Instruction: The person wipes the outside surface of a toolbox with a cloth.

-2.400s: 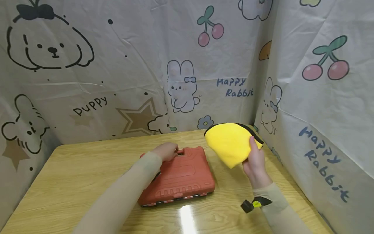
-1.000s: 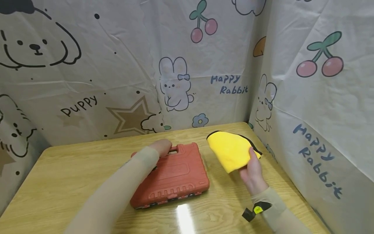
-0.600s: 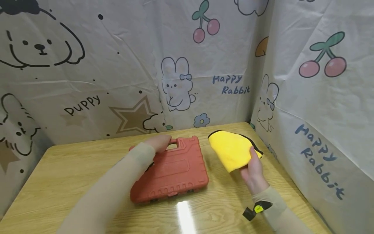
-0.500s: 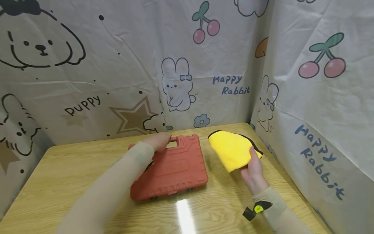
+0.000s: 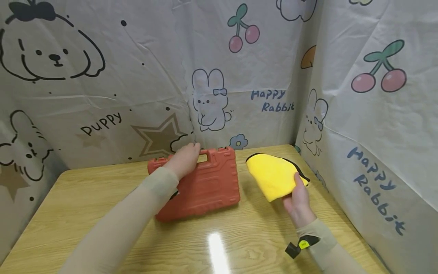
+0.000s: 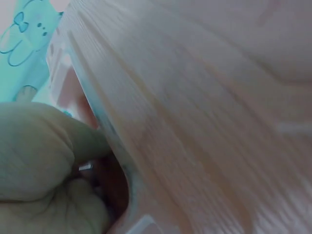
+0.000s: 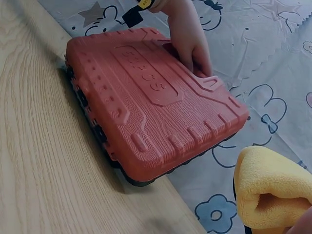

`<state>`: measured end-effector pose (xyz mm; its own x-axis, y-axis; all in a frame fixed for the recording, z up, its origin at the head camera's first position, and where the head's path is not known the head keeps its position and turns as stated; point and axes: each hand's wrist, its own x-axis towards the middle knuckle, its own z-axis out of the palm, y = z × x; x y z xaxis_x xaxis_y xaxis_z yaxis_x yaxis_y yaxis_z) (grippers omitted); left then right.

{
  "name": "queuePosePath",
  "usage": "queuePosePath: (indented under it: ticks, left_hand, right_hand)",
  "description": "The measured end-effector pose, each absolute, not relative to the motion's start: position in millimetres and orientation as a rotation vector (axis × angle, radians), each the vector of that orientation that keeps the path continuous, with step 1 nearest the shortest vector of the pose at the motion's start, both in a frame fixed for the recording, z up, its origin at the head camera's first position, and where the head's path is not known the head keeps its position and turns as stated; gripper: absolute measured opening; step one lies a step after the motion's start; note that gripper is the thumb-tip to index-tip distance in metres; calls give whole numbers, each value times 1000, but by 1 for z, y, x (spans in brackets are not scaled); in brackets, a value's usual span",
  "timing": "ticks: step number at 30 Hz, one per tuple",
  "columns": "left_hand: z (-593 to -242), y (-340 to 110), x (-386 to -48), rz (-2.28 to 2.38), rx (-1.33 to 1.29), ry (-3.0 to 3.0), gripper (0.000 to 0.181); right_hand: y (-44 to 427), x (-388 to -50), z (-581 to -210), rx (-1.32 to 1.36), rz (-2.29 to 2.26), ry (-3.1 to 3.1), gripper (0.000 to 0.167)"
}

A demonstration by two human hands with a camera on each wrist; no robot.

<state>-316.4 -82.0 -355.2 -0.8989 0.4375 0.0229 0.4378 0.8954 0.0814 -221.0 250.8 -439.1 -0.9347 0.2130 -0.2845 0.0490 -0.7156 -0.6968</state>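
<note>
In the head view a red plastic tool case [image 5: 213, 186] leans with its handle side raised off the wooden table and its near long edge low. My left hand [image 5: 184, 159] grips the case by its handle at the far side; in the left wrist view those fingers [image 6: 36, 151] go through the handle opening. To the right, my right hand [image 5: 300, 201] pinches a folded yellow cloth [image 5: 272, 176] with black edging, thumb on top, held above the table and apart from the case. The right wrist view shows raised lettering on the case lid [image 7: 146, 78].
The wooden table [image 5: 85, 213] extends to the left and in front of the case. White printed sheets [image 5: 143, 76] hang behind the table and along its right side. A black strap with a yellow label [image 5: 303, 243] sits on the right wrist.
The case, flat on the table earlier, has tilted up at its handle side as my left hand lifted. My right hand with the yellow cloth came down slightly at first, then stayed nearly still.
</note>
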Motion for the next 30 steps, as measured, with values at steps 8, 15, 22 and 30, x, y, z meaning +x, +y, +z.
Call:
queuePosePath:
  ticks: [8,15,22,30]
  left_hand:
    - [-349,-71,-292,-44,-627,-2890,4]
    - [-353,-68,-271,-31,-603,-2897,17]
    - [-352,-65,-249,-15,-641,-2887,21]
    - [-352,-65,-236,-98,-662,-2891,18]
  right_hand:
    - [254,-221,-440,-537,2764,-1131,37]
    - [251,-222,-437,-514,2776,-1100,37]
    - [249,-223,-436,-523,2760,-1094,36]
    - [247,-225,-437,-557,2794,-1055,34]
